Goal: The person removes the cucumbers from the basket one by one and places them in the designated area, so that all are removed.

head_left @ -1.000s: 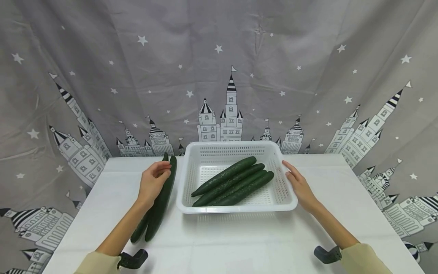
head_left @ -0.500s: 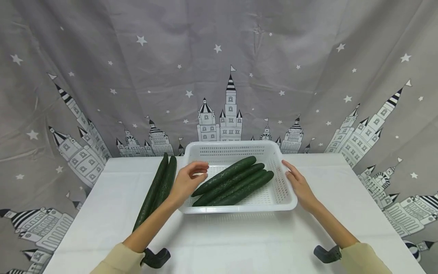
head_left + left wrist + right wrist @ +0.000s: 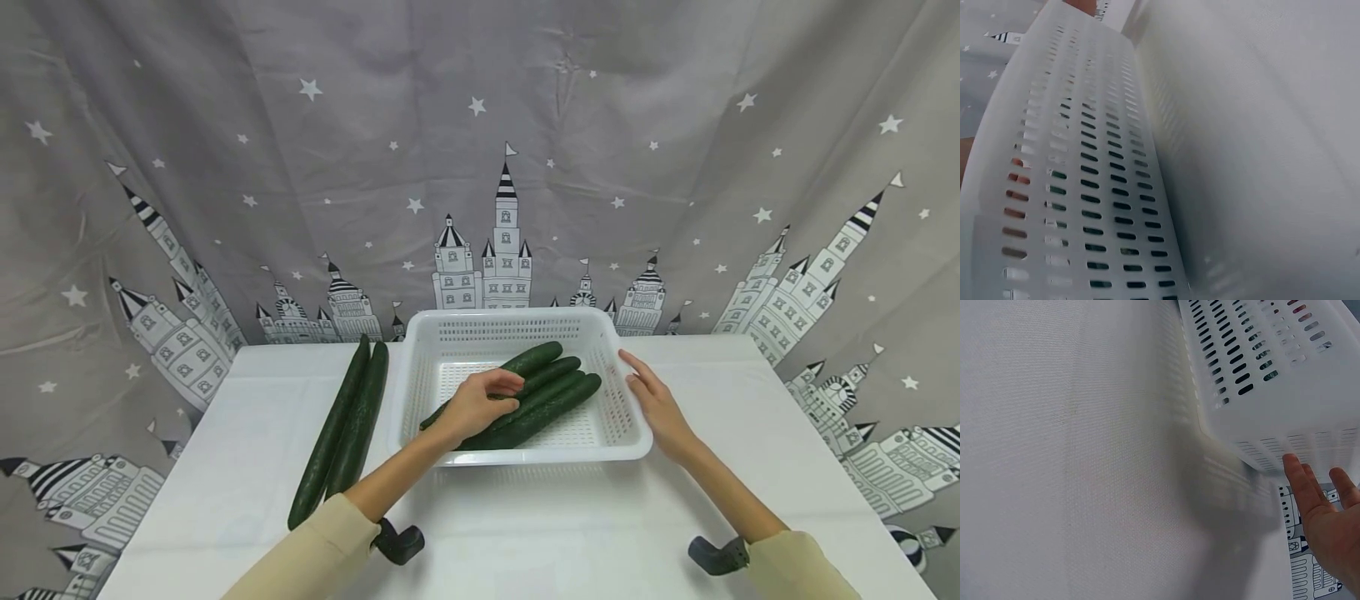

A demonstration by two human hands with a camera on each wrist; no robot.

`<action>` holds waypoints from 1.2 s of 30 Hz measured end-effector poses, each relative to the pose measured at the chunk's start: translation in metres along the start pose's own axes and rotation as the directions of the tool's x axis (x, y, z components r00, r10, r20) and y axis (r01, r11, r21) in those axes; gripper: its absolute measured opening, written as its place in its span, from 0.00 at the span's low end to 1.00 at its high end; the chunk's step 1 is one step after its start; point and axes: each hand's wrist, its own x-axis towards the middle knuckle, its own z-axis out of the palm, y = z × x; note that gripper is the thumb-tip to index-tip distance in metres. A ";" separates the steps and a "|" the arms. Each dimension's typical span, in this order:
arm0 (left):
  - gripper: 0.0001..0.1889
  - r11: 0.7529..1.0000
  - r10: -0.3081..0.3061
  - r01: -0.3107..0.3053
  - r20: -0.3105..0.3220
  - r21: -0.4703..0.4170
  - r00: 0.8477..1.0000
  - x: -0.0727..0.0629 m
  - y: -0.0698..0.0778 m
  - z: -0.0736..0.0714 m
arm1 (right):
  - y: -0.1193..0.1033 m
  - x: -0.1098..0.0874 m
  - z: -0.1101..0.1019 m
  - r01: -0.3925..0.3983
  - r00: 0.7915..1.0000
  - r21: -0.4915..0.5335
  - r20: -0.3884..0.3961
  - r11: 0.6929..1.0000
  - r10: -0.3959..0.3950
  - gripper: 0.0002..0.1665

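Observation:
A white perforated plastic basket [image 3: 525,456] stands mid-table, with several long dark green cucumbers [image 3: 551,410] lying slantwise inside. Over them is my left hand [image 3: 483,403], fingers loosely bent toward the thumb and nothing between them; it covers part of the cucumbers in the head view. My right hand [image 3: 662,410] touches the basket's right end with straight fingers. In the right wrist view, the right hand's fingertips [image 3: 1290,464] are at the end wall. Two more cucumbers [image 3: 352,425] lie side by side on the table, left of the basket.
A white cloth [image 3: 555,533] covers the table. Behind it hangs a grey curtain [image 3: 645,125] printed with castles and stars. Black wrist devices [image 3: 399,543] sit at both sleeve cuffs. The basket's slotted front wall [image 3: 1054,81] fills the left part of the left wrist view.
My left hand has moved right, from above the two cucumbers on the table, across the basket's left end, to above the cucumbers inside. The right hand and basket have stayed in place.

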 end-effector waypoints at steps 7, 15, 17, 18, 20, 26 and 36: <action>0.18 0.989 0.063 -0.075 0.094 0.126 0.994 0.014 0.000 0.015 | 0.000 0.000 -0.001 0.005 1.000 0.018 0.002 1.000 -0.005 0.32; 0.17 0.949 0.097 -0.147 0.188 0.280 0.977 0.029 -0.007 0.028 | 0.001 -0.001 -0.002 0.007 1.000 0.015 0.008 1.000 -0.007 0.32; 0.18 0.945 0.083 -0.142 0.204 0.295 0.975 0.031 -0.007 0.029 | 0.000 -0.001 -0.001 0.005 1.000 0.014 0.008 1.000 -0.005 0.32; 0.19 0.942 0.074 -0.138 0.211 0.305 0.975 0.032 -0.008 0.030 | 0.000 0.000 -0.001 0.006 1.000 0.015 0.008 1.000 -0.006 0.32; 0.20 0.937 0.063 -0.134 0.222 0.321 0.973 0.032 -0.008 0.031 | 0.000 0.000 -0.001 0.006 1.000 0.015 0.005 1.000 -0.006 0.32; 0.24 0.923 0.056 -0.145 0.250 0.355 0.967 0.032 -0.008 0.030 | 0.000 0.000 0.000 0.007 1.000 0.010 0.004 1.000 -0.007 0.32; 0.28 0.896 0.060 -0.174 0.276 0.410 0.959 0.035 -0.011 0.033 | -0.004 -0.002 0.000 -0.009 1.000 0.027 0.001 1.000 0.009 0.32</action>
